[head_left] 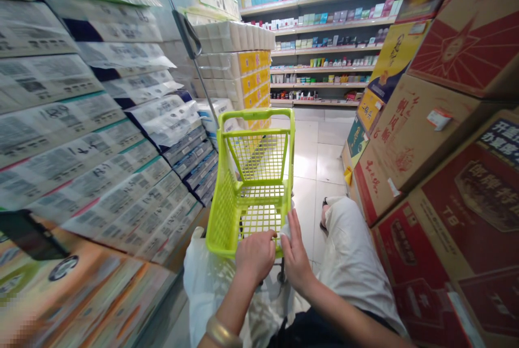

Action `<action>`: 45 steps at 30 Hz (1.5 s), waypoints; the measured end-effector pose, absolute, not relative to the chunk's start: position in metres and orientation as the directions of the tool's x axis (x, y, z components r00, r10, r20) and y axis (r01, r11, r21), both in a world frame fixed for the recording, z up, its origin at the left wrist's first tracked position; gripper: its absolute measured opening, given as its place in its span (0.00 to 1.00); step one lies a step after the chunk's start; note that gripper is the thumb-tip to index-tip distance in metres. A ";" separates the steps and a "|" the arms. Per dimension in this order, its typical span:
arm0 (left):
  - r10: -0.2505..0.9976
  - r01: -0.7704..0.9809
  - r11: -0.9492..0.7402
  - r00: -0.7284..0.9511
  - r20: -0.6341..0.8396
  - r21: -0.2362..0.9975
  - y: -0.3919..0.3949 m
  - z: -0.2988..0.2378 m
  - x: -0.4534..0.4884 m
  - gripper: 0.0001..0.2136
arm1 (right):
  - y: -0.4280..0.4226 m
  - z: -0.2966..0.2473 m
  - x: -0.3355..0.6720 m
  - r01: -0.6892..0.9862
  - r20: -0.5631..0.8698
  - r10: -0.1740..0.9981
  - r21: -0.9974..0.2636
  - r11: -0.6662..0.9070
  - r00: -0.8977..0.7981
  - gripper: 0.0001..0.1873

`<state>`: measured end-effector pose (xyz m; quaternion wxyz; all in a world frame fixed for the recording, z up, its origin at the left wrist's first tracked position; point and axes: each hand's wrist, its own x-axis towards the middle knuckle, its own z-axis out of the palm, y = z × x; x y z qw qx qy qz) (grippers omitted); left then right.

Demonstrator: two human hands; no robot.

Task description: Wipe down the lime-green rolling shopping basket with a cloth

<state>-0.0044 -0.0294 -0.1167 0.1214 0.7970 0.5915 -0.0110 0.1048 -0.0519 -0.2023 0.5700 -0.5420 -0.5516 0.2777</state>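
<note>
A lime-green plastic shopping cart [231,196] stands in the aisle right in front of me, its basket empty. My left hand [254,255] is curled over the cart's near rim, gripping it. My right hand [295,253] lies beside it with fingers stretched flat against the rim's right corner, touching something white there. A white plastic bag [205,283] hangs under the cart's near end. My leg in white trousers [348,251] reaches forward on the right.
Stacked packs of tissue paper [101,137] wall the left side. Cardboard cartons [438,175] are piled along the right. Tiled floor [320,153] runs ahead to shelves of goods [324,45] at the far end.
</note>
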 end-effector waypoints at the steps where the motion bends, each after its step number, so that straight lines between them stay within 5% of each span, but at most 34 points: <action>1: 0.940 0.946 -0.272 0.301 -0.163 0.177 -0.030 -0.117 -0.005 0.16 | -0.046 -0.201 0.107 0.289 0.329 0.916 -0.922 0.259 0.229 0.29; 9: 0.939 0.950 -0.267 0.294 -0.179 0.160 -0.026 -0.117 0.003 0.16 | 0.015 -0.182 0.131 0.291 0.275 0.934 -0.935 0.204 0.229 0.30; 18: 0.939 0.950 -0.268 0.295 -0.175 0.161 -0.027 -0.116 0.003 0.16 | -0.038 -0.198 0.116 0.308 0.317 0.923 -0.920 0.244 0.217 0.28; 27: 0.939 0.945 -0.277 0.304 -0.158 0.171 -0.028 -0.118 0.003 0.15 | 0.043 -0.177 0.142 0.279 0.236 0.949 -0.945 0.173 0.210 0.30; 37: 0.936 0.945 -0.287 0.312 -0.164 0.157 -0.029 -0.118 -0.002 0.15 | -0.038 -0.199 0.116 0.324 0.324 0.926 -0.912 0.252 0.193 0.29; 45: 0.934 0.946 -0.283 0.310 -0.180 0.160 -0.030 -0.118 0.000 0.14 | 0.051 -0.180 0.141 0.278 0.266 0.940 -0.939 0.203 0.214 0.30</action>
